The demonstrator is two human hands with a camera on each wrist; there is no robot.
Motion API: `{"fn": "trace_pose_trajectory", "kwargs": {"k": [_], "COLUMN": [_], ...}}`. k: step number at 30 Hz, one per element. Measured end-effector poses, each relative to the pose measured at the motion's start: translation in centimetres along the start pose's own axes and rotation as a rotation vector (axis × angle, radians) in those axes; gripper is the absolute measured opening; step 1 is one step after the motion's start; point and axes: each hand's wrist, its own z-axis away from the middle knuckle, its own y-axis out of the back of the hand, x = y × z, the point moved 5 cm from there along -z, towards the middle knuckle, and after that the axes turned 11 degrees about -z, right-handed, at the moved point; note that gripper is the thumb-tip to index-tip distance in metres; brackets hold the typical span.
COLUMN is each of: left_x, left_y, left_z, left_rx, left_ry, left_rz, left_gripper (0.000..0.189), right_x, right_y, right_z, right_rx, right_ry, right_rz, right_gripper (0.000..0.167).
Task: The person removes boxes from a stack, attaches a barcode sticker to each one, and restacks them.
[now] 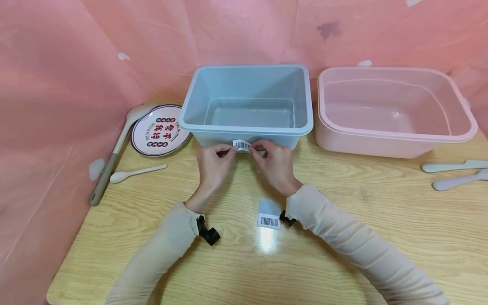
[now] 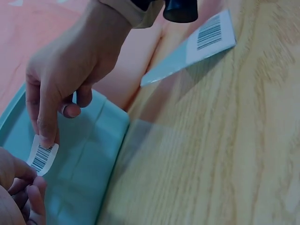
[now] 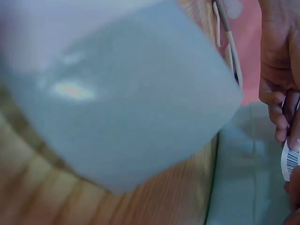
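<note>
A white barcode sticker (image 1: 242,145) is stretched between both hands, close against the front wall of the blue-grey plastic bin (image 1: 245,131). My left hand (image 1: 214,165) pinches its left end between thumb and fingers. At the right end, my right hand (image 1: 275,166) pinches it the same way. The left wrist view shows the sticker (image 2: 43,157) slightly bowed, its barcode facing outward. Nearer the body lies a backing sheet (image 1: 269,207) with another barcode label on it, close to the right wrist. That sheet (image 3: 140,103) fills much of the right wrist view, blurred.
A pink plastic bin (image 1: 373,146) stands right of the blue-grey one. To the left are a printed plate (image 1: 142,137), a long-handled ladle (image 1: 108,173) and a small white spoon (image 1: 133,173). Two pale utensils (image 1: 453,182) lie at the right edge. Pink sheeting (image 1: 244,34) hangs behind.
</note>
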Motion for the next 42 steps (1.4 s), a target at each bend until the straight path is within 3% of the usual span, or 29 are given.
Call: {"fn": "trace_pose_trajectory", "kwargs": {"k": [20,42], "left_x": [-0.5,-0.4], "left_y": [-0.4,-0.7], "left_z": [-1.0,-1.2], "left_rx": [0.055,0.044], "left_ry": [-0.009,-0.034], "left_rz": [-0.035,-0.071], "left_gripper": [0.015,0.017], "right_x": [0.7,0.6], "right_y": [-0.8,-0.2], "right_z": [-0.4,-0.5], "right_rx": [0.050,0.066], "right_ry": [-0.041,-0.145], "right_rz": [0.005,0.095], "right_gripper": [0.013,0.018]}}
